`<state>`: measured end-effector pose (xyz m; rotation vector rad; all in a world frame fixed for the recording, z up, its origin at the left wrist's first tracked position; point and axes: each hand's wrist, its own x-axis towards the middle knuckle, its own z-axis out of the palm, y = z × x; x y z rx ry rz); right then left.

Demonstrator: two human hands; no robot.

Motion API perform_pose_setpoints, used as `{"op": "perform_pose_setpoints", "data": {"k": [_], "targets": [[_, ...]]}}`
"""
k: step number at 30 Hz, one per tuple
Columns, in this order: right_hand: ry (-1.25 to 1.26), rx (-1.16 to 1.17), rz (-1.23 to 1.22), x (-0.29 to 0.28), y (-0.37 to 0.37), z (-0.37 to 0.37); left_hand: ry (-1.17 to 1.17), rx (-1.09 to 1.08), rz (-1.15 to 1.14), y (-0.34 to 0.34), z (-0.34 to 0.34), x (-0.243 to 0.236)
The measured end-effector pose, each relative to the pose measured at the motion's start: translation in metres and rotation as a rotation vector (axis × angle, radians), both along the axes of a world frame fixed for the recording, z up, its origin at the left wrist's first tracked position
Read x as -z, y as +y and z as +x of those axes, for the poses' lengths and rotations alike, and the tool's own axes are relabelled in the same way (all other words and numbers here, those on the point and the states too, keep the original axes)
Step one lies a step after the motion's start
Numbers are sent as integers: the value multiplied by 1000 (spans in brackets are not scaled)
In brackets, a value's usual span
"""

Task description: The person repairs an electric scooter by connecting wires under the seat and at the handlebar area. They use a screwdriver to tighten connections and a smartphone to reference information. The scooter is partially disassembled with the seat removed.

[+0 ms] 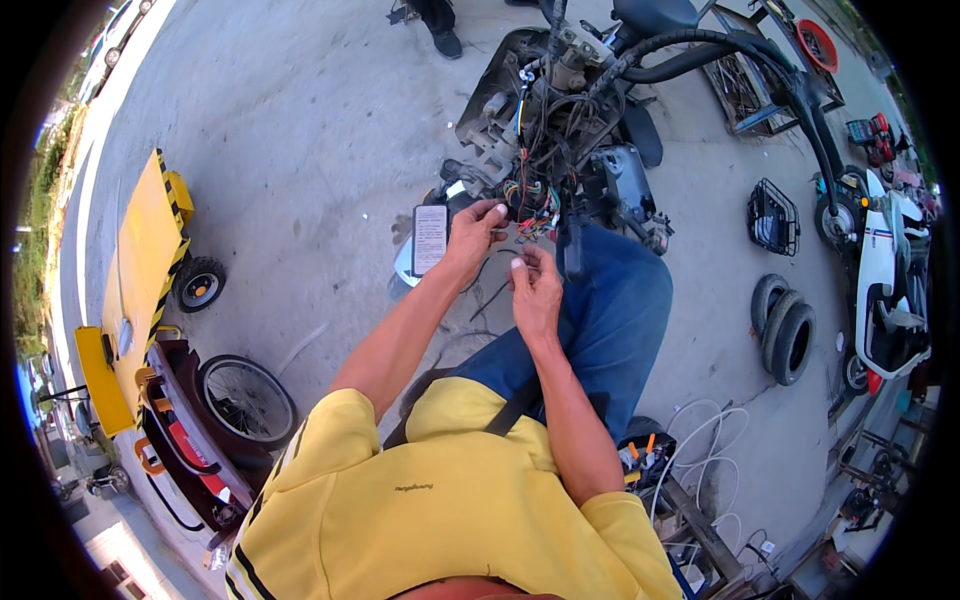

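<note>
"Where's the left hand (475,240)?"

"Beside the thin, multicoloured, plastic-coated wires (536,222) at the near edge of the stripped dark vehicle with black handlebars (585,105)."

"And the right hand (538,288)?"

"Apart from it, just below the wires, fingers curled. I can't tell what either grips."

"The dark rectangular phone with the pale screen (430,240)?"

"Just left of the left hand."
</note>
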<state>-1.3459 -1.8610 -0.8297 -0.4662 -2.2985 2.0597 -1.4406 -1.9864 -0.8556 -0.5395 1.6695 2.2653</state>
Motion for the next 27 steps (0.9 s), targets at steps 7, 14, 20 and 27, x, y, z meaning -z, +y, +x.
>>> {"op": "perform_pose_setpoints", "data": {"k": [7,14,20,27], "targets": [[-24,29,13,32,2,-9,24,103,-126,-2,-5,4],[-18,11,-126,43,6,-22,112,96,-326,-5,6,-7],[-106,49,-149,34,8,-21,222,244,-452,0,19,-10],[-49,65,112,25,16,-17,299,233,-671,7,22,-1]]}}
